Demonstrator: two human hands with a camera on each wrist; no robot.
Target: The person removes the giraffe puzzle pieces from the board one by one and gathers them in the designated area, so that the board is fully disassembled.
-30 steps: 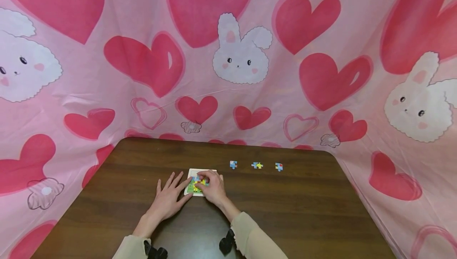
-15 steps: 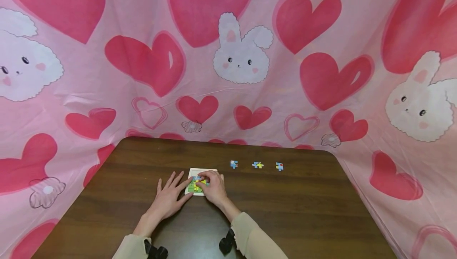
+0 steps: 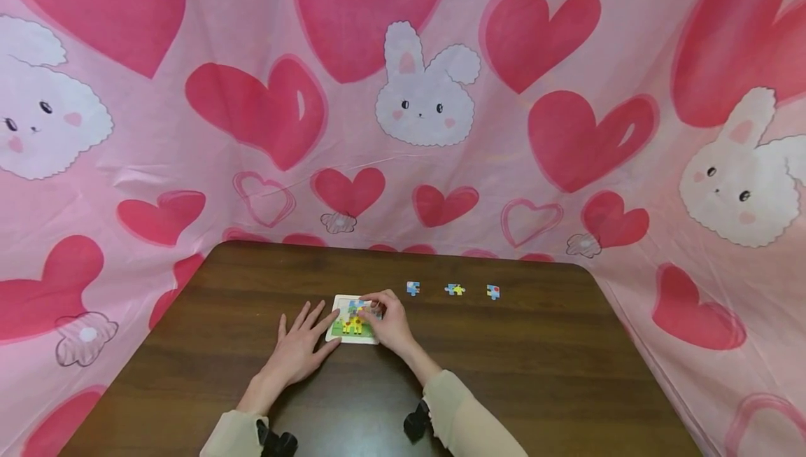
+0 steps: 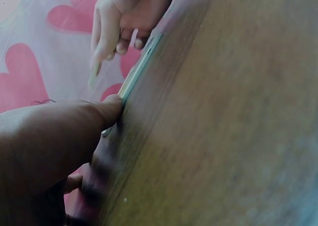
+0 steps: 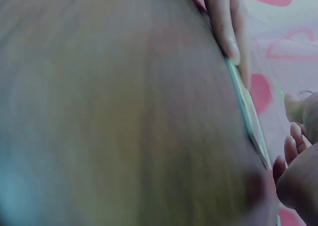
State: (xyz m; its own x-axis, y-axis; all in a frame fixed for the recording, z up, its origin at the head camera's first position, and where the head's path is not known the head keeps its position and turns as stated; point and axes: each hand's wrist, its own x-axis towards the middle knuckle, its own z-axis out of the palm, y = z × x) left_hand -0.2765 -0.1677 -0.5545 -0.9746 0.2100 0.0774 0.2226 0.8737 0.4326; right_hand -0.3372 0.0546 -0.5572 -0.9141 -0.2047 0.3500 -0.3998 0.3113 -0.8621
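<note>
The left hand (image 3: 301, 353) lay flat, fingertips against the puzzle board (image 3: 350, 327) near the table's (image 3: 541, 373) middle; the right hand (image 3: 392, 322) pinched a piece over it.

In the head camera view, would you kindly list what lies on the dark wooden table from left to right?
Left hand flat on the table → white puzzle board with a giraffe picture → right hand at the board's right side → blue loose puzzle piece → blue and yellow loose piece → blue and red loose piece.
</note>
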